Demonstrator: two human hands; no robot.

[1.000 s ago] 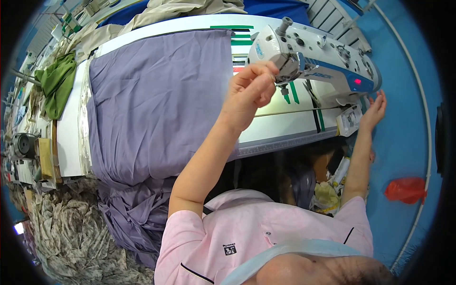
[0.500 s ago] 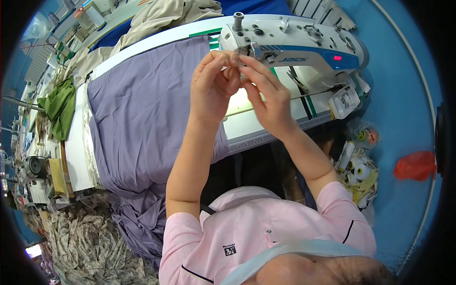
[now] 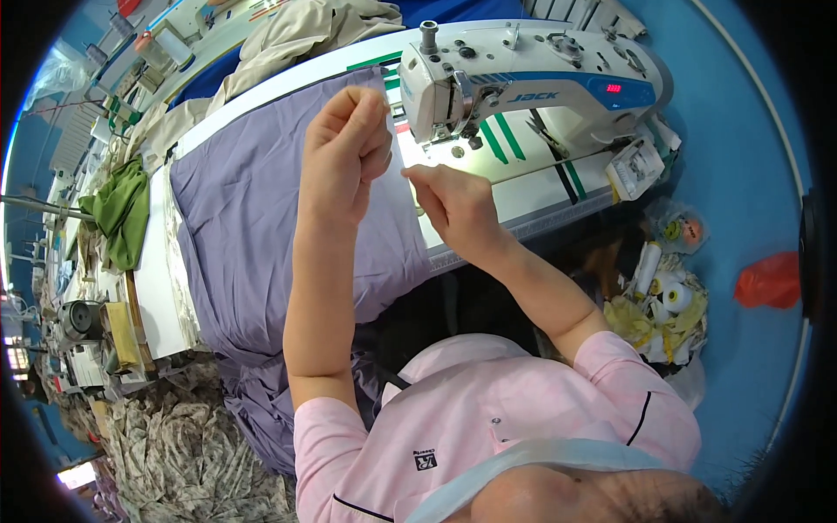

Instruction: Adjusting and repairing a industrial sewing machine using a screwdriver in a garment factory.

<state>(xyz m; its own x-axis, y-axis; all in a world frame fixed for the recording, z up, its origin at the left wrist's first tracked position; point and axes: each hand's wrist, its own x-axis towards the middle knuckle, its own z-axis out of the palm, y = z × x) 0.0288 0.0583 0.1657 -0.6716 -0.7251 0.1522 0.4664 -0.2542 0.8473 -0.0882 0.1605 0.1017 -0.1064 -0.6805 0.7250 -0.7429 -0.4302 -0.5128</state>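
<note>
My left hand is raised over the purple fabric, its fingers curled in and thumb pressed against them. Lower and to the right, my right hand pinches thumb and forefinger together in front of the needle area. Whatever either hand grips is too small to make out. A white and blue sewing machine stands just beyond my hands, its lamp lighting the bed. The purple fabric lies across the table left of the needle and hangs over the near edge. Small thread snips rest on the bed under the machine's arm.
A small white box sits at the table's right end. Below it hangs a bag with thread cones. Green cloth lies at the left, beige fabric behind, and a patterned fabric heap at lower left.
My hands were together in front of the machine head. They have parted: the left moved left, the right came down and nearer to me, and the needle area now shows.
</note>
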